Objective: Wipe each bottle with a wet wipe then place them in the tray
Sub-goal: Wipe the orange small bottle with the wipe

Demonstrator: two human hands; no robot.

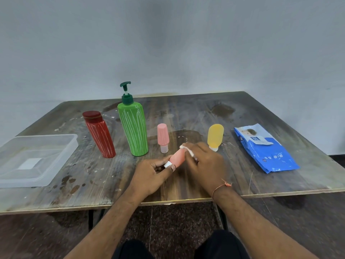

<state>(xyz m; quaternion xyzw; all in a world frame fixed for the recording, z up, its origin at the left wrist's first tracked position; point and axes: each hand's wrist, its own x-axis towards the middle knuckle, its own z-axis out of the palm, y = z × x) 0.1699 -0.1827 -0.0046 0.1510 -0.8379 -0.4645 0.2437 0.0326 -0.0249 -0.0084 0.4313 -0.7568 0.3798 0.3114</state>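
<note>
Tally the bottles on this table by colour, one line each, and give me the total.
Red: 1, the red bottle
Green: 1, the green pump bottle
Pink: 2, the standing pink bottle and the held pink bottle, gripped by the left hand while the right hand rubs it with the wet wipe
Yellow: 1, the yellow bottle
Total: 5

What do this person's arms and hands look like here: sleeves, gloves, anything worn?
Both forearms are bare, with no sleeves in view and no gloves. The left hand wears nothing visible. The right hand has a thin orange thread bracelet tied round the wrist, its small knot sticking out at the outer side. No rings or watch show.
</note>
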